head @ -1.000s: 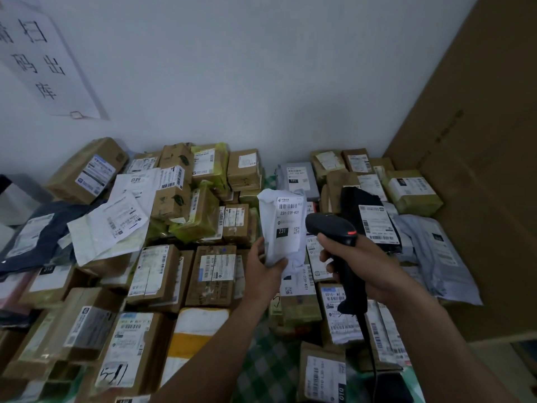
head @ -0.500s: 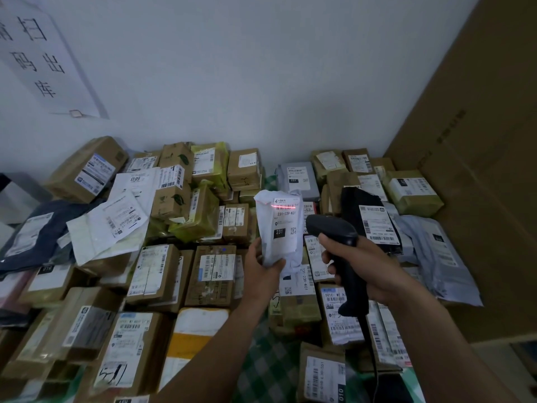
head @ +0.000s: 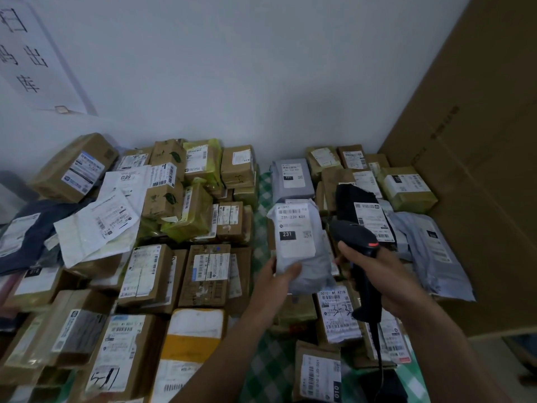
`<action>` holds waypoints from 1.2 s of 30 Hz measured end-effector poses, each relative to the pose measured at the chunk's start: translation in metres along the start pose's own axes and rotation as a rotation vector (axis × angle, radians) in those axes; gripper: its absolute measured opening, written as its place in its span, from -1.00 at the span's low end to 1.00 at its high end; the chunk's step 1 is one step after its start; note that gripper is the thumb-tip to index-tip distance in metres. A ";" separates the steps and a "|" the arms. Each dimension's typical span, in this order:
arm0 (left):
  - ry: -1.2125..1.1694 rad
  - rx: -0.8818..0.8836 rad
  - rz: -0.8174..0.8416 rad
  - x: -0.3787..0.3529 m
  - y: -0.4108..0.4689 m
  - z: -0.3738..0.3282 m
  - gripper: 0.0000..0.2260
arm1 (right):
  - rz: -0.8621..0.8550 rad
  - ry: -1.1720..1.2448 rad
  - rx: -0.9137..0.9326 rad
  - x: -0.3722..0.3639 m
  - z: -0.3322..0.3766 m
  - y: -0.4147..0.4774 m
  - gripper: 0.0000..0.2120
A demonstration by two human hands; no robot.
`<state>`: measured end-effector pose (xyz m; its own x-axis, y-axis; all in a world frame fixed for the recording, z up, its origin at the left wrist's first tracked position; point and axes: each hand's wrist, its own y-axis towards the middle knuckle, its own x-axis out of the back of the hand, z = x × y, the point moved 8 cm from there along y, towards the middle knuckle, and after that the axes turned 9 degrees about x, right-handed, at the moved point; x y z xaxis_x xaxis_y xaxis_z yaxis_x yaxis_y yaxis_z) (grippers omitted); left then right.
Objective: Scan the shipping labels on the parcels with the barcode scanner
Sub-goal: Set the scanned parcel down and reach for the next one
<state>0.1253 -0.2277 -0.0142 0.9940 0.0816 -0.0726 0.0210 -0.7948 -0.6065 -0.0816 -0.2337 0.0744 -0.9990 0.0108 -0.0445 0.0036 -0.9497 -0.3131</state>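
Head view: the left hand (head: 279,279) holds a pale grey plastic mailer bag (head: 308,269) upright by its lower edge, thumb across the front and fingers curled behind, probably so that its white shipping label (head: 293,228) faces the reader. The label reads "231-239 K01", with "231" on a black block. Just right of the mailer, the right hand (head: 377,274) wraps its fingers round the handle of a black corded pistol-grip barcode scanner (head: 356,235). The scanner head seems angled toward the label, and no beam shows. Below the mailer, a brown box's label (head: 338,314) bears a handwritten "3-3".
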 end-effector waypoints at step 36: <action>0.399 -0.177 -0.277 0.021 0.058 -0.059 -0.82 | 0.135 -0.244 0.025 -0.023 -0.007 0.032 -0.83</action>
<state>0.1536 -0.3074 -0.0044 0.9115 0.0953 0.4001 0.2728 -0.8681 -0.4147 -0.0585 -0.2619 0.0589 -0.9710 -0.1894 0.1462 0.1396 -0.9448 -0.2964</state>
